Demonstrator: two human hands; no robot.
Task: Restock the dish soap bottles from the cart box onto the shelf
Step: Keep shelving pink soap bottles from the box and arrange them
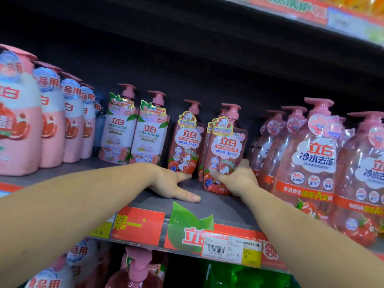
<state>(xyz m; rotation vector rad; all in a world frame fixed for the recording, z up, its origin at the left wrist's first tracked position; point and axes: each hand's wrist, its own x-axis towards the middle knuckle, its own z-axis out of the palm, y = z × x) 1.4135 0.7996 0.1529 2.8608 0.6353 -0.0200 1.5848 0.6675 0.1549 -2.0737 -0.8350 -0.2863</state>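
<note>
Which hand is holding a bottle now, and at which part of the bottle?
The right hand grips the duck-label soap bottle around its lower body. The left hand holds nothing; it lies open on the shelf.

Two hands reached onto the shelf (218, 206). Left of the left hand (172, 183) stood four pink-and-white bottles (52, 121) and two white peach-label bottles (133, 129). Between the hands stood one duck-label bottle (185, 142); the right hand (236, 179) gripped another (224, 150). Right of it, at least four clear pink bottles (311, 159) showed.
</note>
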